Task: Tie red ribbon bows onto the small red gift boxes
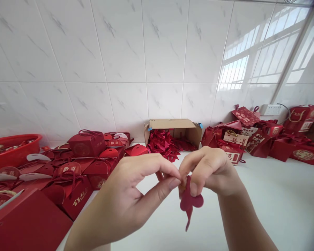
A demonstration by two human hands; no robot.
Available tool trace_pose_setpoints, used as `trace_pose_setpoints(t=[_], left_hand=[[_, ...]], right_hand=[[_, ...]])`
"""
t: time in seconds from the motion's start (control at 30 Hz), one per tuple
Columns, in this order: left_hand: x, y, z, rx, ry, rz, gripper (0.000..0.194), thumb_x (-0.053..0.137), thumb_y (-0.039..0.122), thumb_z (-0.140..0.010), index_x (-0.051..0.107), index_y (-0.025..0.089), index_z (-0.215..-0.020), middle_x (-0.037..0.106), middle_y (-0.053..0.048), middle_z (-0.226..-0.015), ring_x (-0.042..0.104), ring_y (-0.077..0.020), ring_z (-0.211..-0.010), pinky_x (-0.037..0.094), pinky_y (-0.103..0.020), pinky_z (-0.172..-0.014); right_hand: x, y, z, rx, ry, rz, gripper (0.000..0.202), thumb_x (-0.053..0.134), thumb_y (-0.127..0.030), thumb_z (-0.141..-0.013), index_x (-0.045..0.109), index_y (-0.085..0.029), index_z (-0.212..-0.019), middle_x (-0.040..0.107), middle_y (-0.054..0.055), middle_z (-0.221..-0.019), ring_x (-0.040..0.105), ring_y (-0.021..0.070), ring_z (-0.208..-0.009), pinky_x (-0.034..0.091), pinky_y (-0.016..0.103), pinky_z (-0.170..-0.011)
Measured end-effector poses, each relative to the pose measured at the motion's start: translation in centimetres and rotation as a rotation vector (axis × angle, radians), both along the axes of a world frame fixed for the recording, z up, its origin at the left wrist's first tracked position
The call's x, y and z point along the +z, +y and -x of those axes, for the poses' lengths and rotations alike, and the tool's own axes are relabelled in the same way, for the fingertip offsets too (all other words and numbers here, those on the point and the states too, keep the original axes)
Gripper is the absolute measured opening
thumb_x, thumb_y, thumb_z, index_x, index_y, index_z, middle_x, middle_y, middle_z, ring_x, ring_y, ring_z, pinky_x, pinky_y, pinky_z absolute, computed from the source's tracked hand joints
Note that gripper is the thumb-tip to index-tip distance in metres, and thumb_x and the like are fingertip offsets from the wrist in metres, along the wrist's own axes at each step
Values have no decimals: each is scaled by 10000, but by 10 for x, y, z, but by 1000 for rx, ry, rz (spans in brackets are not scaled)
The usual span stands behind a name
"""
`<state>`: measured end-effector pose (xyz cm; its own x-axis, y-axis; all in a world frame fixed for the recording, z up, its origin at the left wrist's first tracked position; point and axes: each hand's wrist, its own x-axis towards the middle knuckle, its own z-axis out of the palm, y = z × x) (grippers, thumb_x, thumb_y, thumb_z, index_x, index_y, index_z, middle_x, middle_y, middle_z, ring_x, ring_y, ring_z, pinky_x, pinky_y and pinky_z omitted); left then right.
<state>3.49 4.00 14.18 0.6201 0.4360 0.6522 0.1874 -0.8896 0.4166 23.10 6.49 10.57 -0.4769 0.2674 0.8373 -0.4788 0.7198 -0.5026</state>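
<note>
A small dark red ribbon piece point(192, 201) with rounded lobes and a narrow hanging tail is pinched between the thumb and fingers of my right hand point(206, 169). My left hand point(146, 188) comes in from the other side, its thumb and index fingertip pressed together against the right fingertips. Whatever lies between those left fingertips is hidden. Both hands are held up above the white table point(151, 223), in front of an open cardboard box point(170, 123) that holds a heap of shiny red ribbons point(161, 143).
Red gift boxes point(86, 143) with cord handles crowd the left side, beside a red plastic basin point(28, 146). More red boxes and gift bags point(261, 139) stand along the wall at right. A white power strip point(270, 109) is behind them, against the tiled wall point(125, 52).
</note>
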Motion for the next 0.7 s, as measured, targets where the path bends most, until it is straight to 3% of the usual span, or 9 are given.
trace_pose_setpoints(t=[0.27, 0.7], left_hand=[[-2, 3, -4, -6, 0, 15, 122, 578, 94, -850, 641, 197, -839, 658, 52, -719, 570, -47, -630, 451, -147, -603], [-3, 5, 2, 22, 83, -31, 144, 541, 119, -874, 634, 221, -911, 669, 40, -782, 590, -77, -677, 464, -176, -629]], right_hand=[[-3, 4, -1, 54, 14, 37, 159, 595, -61, -861, 732, -140, -842, 677, 86, -819, 677, 136, -749, 585, 237, -653], [-2, 4, -3, -52, -8, 51, 125, 643, -83, -835, 742, -156, -815, 685, 71, -845, 673, 126, -734, 588, 231, -657]])
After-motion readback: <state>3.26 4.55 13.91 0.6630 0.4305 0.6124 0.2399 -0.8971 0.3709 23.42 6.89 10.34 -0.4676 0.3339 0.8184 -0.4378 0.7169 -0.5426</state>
